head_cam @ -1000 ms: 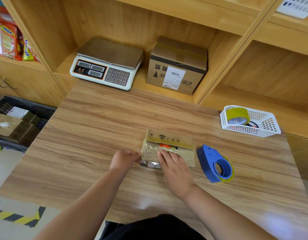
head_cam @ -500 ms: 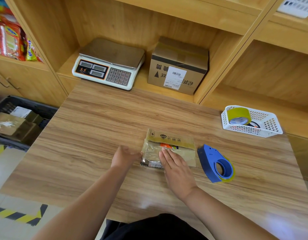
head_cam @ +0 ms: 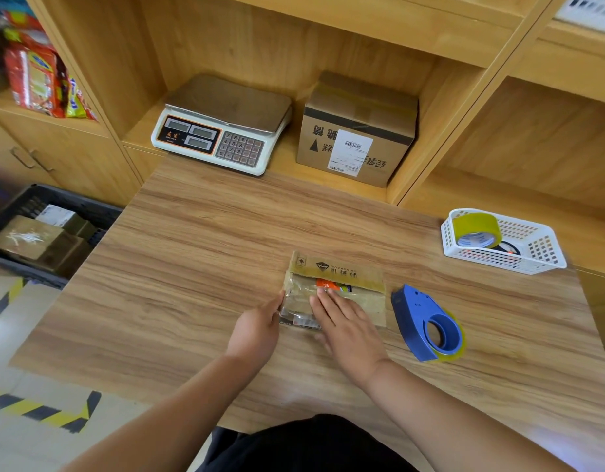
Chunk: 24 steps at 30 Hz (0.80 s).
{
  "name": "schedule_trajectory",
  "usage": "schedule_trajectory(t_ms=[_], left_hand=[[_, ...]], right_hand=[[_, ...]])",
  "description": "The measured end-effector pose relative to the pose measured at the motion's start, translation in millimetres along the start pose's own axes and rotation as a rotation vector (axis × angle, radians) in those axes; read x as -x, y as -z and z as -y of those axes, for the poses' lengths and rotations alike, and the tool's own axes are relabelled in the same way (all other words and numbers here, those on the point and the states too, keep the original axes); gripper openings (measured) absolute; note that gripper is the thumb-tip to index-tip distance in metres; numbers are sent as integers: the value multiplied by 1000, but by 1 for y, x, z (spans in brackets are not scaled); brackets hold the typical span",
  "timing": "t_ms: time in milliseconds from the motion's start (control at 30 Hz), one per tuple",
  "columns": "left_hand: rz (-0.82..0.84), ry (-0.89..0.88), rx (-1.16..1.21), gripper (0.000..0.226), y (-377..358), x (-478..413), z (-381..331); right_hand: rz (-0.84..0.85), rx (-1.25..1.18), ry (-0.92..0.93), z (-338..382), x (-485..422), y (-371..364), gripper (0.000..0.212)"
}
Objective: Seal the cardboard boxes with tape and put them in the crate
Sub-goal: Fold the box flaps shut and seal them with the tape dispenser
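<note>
box, small, cardboard (head_cam: 341, 270): lies flat on the wooden table (head_cam: 192, 267) close to your edge, printed flap away from you, glossy tape across its top. the seal looks laid on but not yet rubbed down, in my reading.

right hand (head_cam: 348, 330): yours, flat on the box top with fingers straight and together, gripping nothing; likely placed so to press the tape smooth and pin the box.

left hand (head_cam: 256, 330): fingertips against the box's left end, holding nothing; it seems to brace the box and bed the tape's tail over that edge.

tape dispenser, blue (head_cam: 427, 323): set on its side just right of the box, within reach of your right hand.

basket, white mesh (head_cam: 498, 258): far right of the table, carrying a spare yellow tape roll (head_cam: 476, 229).

crate, black (head_cam: 100, 216): on the floor off the table's left side, already holding taped boxes; this box belongs there next.

scale (head_cam: 222, 131) and labelled carton (head_cam: 358, 131): side by side on the shelf behind.
</note>
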<state>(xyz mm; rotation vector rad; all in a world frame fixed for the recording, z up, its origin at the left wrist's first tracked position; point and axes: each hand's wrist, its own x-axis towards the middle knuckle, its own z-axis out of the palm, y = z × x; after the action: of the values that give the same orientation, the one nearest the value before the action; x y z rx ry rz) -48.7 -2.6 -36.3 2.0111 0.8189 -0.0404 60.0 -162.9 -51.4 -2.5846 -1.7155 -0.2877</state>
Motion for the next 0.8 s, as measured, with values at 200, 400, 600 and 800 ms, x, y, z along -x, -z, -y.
schedule_trajectory(t_ms=[200, 400, 600, 800], left_hand=[[91, 51, -25, 62, 7, -5, -4], [27, 60, 27, 54, -12, -14, -20], [41, 82, -10, 40, -13, -25, -18], [81, 101, 32, 41, -10, -27, -17]], right_hand=[[-34, -2, 71, -11, -11, 7, 44], [-39, 50, 118, -14, -9, 6, 70], [-40, 100, 123, -13, -17, 3, 80], [-52, 56, 165, -22, -16, 5, 53]])
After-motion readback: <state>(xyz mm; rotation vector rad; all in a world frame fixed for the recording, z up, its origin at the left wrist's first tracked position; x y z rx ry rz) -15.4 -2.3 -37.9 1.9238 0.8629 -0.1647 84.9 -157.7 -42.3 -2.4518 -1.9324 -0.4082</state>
